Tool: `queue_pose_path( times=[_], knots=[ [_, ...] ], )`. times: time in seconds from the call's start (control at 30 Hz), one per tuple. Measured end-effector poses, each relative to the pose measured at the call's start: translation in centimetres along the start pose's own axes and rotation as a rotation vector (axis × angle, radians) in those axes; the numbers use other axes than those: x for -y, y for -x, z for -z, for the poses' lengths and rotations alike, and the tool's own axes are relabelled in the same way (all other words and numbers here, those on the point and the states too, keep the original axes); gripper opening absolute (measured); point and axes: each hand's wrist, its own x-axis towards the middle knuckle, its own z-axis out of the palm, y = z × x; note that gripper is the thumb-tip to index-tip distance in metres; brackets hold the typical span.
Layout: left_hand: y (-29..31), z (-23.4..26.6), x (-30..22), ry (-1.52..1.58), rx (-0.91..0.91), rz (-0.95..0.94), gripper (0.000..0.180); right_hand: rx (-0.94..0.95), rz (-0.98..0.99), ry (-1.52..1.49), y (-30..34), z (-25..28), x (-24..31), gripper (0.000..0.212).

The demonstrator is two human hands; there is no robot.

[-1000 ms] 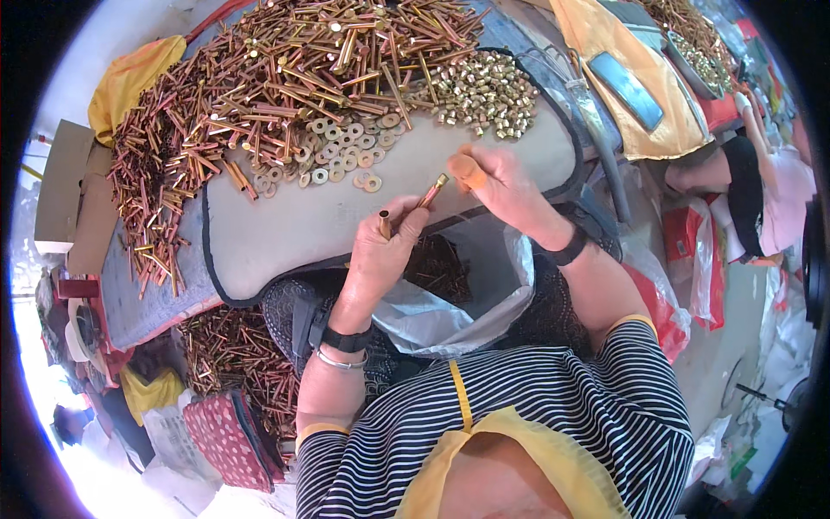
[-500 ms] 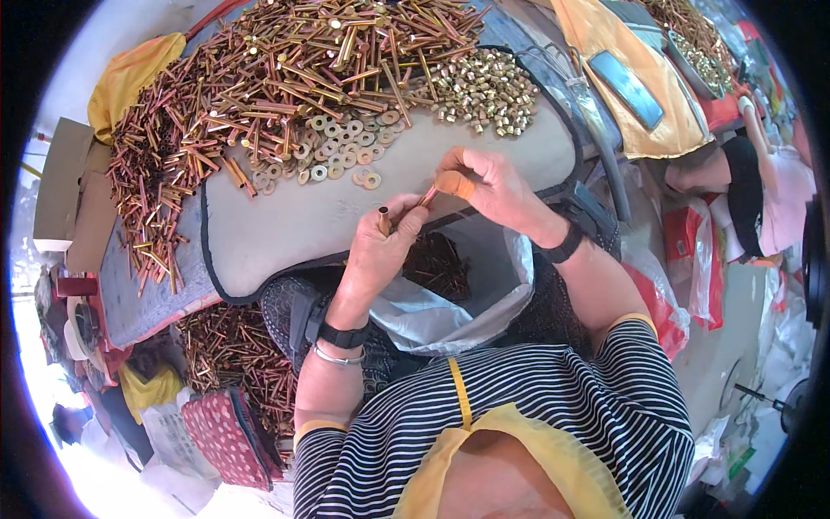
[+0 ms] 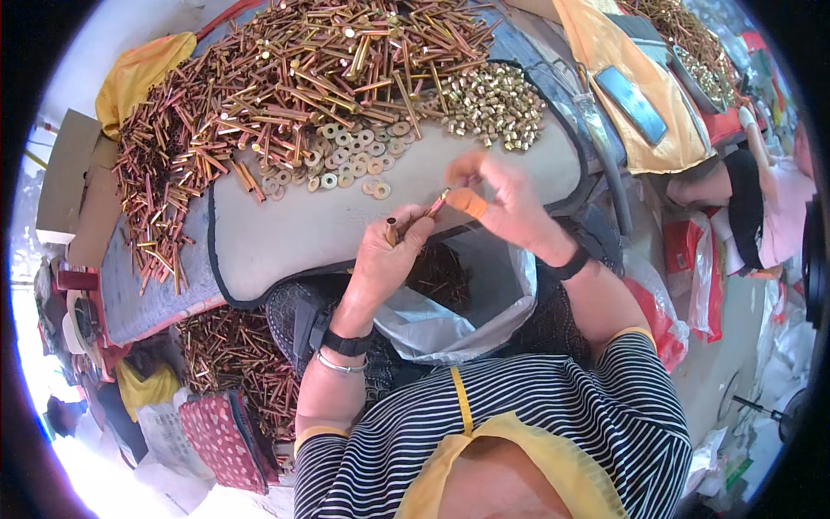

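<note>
My left hand [image 3: 391, 253] is closed around a slim brassy metal bolt [image 3: 438, 204], its tip pointing up and right past the thumb. Another tube-like metal piece [image 3: 392, 232] sticks up between the same hand's fingers. Just right of the bolt's tip is my right hand [image 3: 510, 206], slightly blurred, thumb and forefinger apart with nothing visible between them. Orange tape wraps its thumb and a finger. Below both hands a white plastic bag [image 3: 510, 307] gapes in my lap, with several similar metal pieces [image 3: 439, 275] inside.
A large heap of brassy bolts [image 3: 285, 95] covers the table's far side. Flat washers [image 3: 346, 160] and small nuts [image 3: 497, 104] lie on the grey mat [image 3: 294, 229]. A phone [image 3: 631, 105] rests on yellow cloth at right. More bolts [image 3: 238, 359] fill the lower left. Another person [image 3: 761, 199] is at far right.
My right hand has drawn slightly right and away from the bolt's tip, its thumb and forefinger parting. The left hand still holds the bolt. The whole view has shifted a little.
</note>
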Motion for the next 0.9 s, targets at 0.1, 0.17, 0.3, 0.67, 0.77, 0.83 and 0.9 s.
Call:
queue_pose_path(
  times=[0.1,0.17,0.3,0.67,0.77,0.83,0.9],
  knots=[
    [0.1,-0.1,0.5,-0.01,0.043,-0.046,0.016,0.151,-0.128,-0.218,0.5,-0.3,-1.8,0.023],
    [0.4,0.0,0.6,-0.019,0.051,-0.083,0.016,0.127,-0.137,-0.18,0.3,0.3,-1.2,0.022],
    [0.2,-0.3,-0.1,0.05,0.015,-0.036,0.017,0.061,-0.022,-0.11,0.4,-0.2,-1.2,0.02],
    [0.2,-0.5,0.8,0.037,0.007,-0.023,0.014,0.168,-0.193,-0.295,1.0,-0.7,-1.3,0.016],
    [0.0,-0.8,1.6,-0.36,-0.144,-0.457,0.015,0.129,-0.125,-0.04,1.2,-0.9,-1.9,0.02],
    [0.2,-0.6,1.5,-0.525,-0.18,-0.575,0.019,0.167,-0.066,0.09,1.2,-0.5,-1.7,0.022],
    [0.8,0.5,-0.6,-0.462,0.004,-0.366,0.019,0.16,-0.123,0.068,0.9,0.6,-1.0,0.019]
  ],
)
